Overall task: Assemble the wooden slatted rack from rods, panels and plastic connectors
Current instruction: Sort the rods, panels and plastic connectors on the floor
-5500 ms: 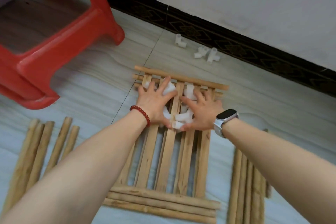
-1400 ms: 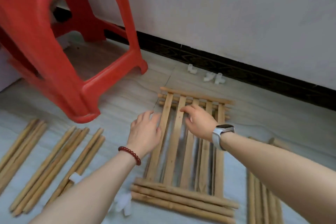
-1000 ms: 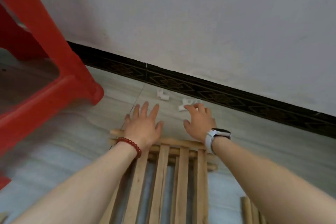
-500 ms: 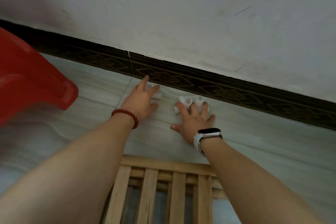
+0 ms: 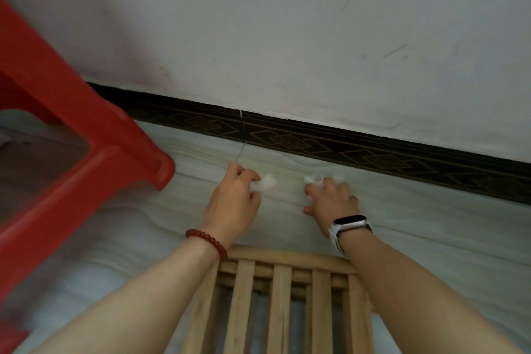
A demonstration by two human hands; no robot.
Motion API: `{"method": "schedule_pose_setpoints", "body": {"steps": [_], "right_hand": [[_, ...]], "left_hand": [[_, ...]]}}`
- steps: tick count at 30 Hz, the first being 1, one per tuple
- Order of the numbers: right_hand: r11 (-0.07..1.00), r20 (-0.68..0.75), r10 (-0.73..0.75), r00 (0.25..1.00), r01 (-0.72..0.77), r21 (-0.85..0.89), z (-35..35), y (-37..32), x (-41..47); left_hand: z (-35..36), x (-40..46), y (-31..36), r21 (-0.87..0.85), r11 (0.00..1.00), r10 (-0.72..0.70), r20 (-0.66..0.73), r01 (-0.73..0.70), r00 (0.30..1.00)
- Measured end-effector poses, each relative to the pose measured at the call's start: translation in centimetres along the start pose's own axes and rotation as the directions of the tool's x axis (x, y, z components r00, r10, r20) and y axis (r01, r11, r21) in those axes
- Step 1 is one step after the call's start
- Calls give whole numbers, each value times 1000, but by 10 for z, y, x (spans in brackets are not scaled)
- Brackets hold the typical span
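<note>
My left hand (image 5: 234,201), with a red bead bracelet, reaches to the floor near the wall and its curled fingers grip a white plastic connector (image 5: 265,182). My right hand (image 5: 330,200), with a watch on the wrist, lies over two more white connectors (image 5: 314,179) on the tiles, its fingers closing round them. The far end of the wooden slatted panel (image 5: 280,290) lies flat on the floor just below both wrists, partly hidden by my forearms.
A red plastic stool (image 5: 83,158) stands on the left, its leg close to my left hand. A dark patterned skirting (image 5: 359,149) runs along the white wall just beyond the connectors. The floor is pale tile.
My left hand's fingers have curled round the connector that they were touching. The right hand has closed over its two connectors. The view has tilted slightly, bringing more of the stool into sight.
</note>
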State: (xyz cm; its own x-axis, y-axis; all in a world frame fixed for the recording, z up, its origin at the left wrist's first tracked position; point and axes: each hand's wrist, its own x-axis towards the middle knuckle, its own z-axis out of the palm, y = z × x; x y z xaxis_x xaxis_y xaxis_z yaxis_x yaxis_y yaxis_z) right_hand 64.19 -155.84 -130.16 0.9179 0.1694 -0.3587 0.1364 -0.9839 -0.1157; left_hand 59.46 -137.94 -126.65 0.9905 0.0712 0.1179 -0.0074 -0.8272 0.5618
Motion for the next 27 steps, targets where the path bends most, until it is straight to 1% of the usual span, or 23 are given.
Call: {"method": "schedule_pose_setpoints", "body": {"steps": [2, 4, 6, 7, 8, 9, 10, 12, 13, 14, 15, 17, 19, 20, 21, 23, 25, 27], "right_hand": [[1000, -66, -30, 997, 30, -3, -1, -3, -10], [995, -142, -68, 987, 78, 64, -12, -15, -19], [973, -261, -151, 953, 189, 129, -26, -38, -33], [951, -306, -204, 930, 262, 163, -30, -55, -45], [918, -322, -256, 911, 333, 213, -32, -73, -61], [872, -322, -307, 895, 401, 282, -30, -91, -81], [803, -326, -358, 875, 466, 370, -24, -105, -102], [606, -329, -480, 813, 579, 546, -8, -140, -154], [529, -316, -531, 786, 599, 601, 2, -157, -182], [479, -291, -567, 771, 596, 645, 13, -171, -205], [459, -234, -597, 767, 566, 685, 27, -186, -232], [502, -77, -630, 772, 481, 719, 58, -203, -271], [586, 84, -639, 765, 413, 697, 91, -220, -317], [631, 147, -634, 759, 399, 665, 105, -225, -333], [671, 185, -634, 751, 415, 615, 117, -228, -341], [721, 255, -653, 713, 484, 495, 131, -241, -364], [728, 309, -674, 671, 532, 431, 137, -251, -376], [710, 346, -702, 622, 573, 410, 140, -258, -392]], "left_hand": [[-12, -20, -6, -9, 1000, -27, -40, 26, 999], [-24, -40, -15, -42, 997, -75, -107, 71, 991], [-40, -65, -25, -78, 987, -150, -170, 139, 974], [-49, -82, -30, -83, 980, -194, -195, 181, 961], [-59, -99, -36, -85, 974, -225, -224, 211, 948], [-69, -119, -42, -96, 969, -244, -253, 226, 936], [-78, -136, -46, -112, 965, -258, -281, 235, 924], [-103, -174, -58, -107, 960, -281, -339, 260, 898], [-113, -195, -68, -94, 953, -304, -361, 290, 882], [-120, -215, -78, -83, 936, -349, -361, 343, 865], [-129, -243, -86, -84, 904, -422, -338, 420, 841], [-136, -289, -97, -97, 842, -534, -283, 530, 797], [-141, -349, -101, -98, 786, -615, -229, 611, 754], [-140, -373, -101, -116, 772, -635, -209, 626, 744], [-139, -391, -101, -136, 760, -649, -204, 635, 733], [-145, -431, -98, -153, 712, -700, -229, 685, 677], [-147, -457, -96, -169, 668, -741, -236, 724, 629], [-153, -483, -92, -166, 654, -754, -231, 738, 616]]}}
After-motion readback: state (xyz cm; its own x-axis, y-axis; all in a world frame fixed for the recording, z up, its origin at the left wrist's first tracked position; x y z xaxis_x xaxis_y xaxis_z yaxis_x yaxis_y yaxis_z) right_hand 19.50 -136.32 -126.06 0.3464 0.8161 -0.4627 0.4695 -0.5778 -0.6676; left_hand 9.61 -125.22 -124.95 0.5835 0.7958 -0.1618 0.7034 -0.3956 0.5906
